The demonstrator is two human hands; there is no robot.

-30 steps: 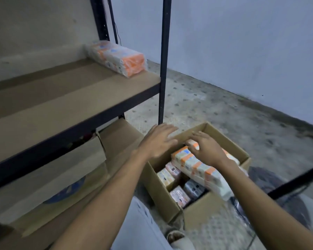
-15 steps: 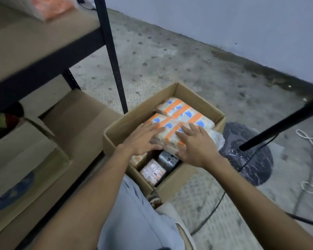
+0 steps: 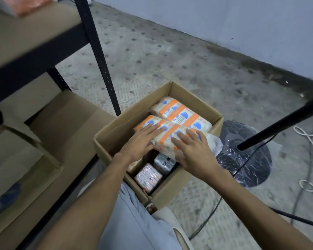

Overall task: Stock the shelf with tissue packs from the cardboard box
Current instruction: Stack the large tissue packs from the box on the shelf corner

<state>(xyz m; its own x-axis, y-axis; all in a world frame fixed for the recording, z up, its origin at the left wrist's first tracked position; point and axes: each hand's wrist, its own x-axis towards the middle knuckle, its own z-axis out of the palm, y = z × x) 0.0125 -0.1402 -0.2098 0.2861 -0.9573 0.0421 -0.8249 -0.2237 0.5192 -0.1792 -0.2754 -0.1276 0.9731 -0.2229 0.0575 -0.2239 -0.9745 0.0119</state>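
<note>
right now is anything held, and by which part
Nothing gripped yet: left hand and right hand lie flat on the top face of the near tissue pack in the cardboard box.

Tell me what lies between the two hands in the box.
Head view: between the left hand and right hand lies only the wrapper of the top tissue pack, its orange band showing; both hands rest on it.

Open-topped cardboard box point(image 3: 114, 131), black shelf upright point(image 3: 99, 56) just behind, slanted black pole point(image 3: 282, 123) right, perhaps nearer.
</note>
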